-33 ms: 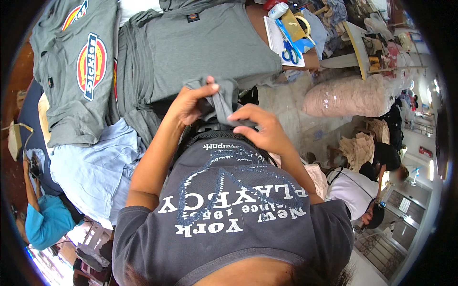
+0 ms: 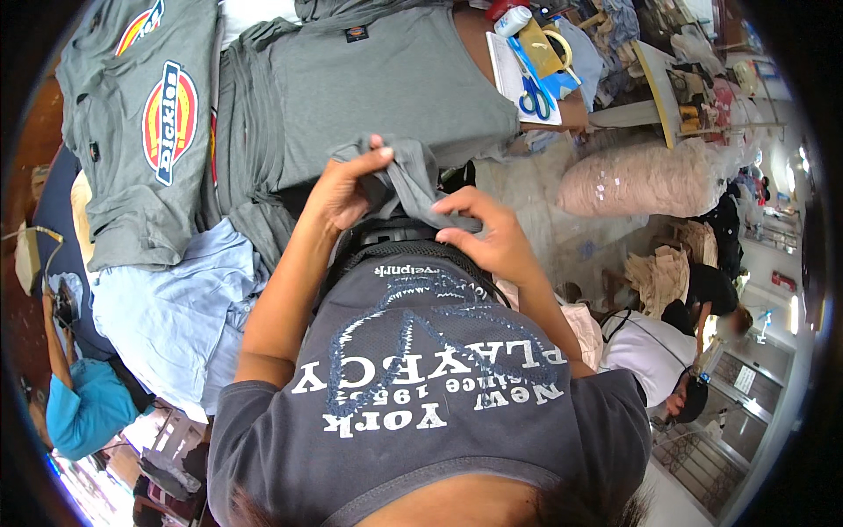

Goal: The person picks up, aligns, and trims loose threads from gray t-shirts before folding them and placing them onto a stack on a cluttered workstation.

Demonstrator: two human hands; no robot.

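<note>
Spread on the table in front of me is a grey T-shirt (image 2: 378,97) with a small dark neck label. At its near edge, close to my waist, a bunched fold of grey cloth (image 2: 411,180) is held up between my two hands. My left hand (image 2: 345,189) pinches the fold's left side, thumb pointing right. At the right end, the thumb and forefinger of my right hand (image 2: 488,230) grip the same cloth. Whether the fold belongs to the spread shirt, I cannot tell for sure.
Grey shirts with a bright printed badge (image 2: 169,123) lie at left, light blue cloth (image 2: 176,307) nearer me. Blue-handled scissors (image 2: 534,98) and a tape roll (image 2: 562,48) sit at far right. A bulky plastic-wrapped bundle (image 2: 637,178) rests on the floor. Other people are at left and right.
My right hand has shifted slightly right, drawing the fold longer. My left hand has moved a little left, and the cloth between them has spread.
</note>
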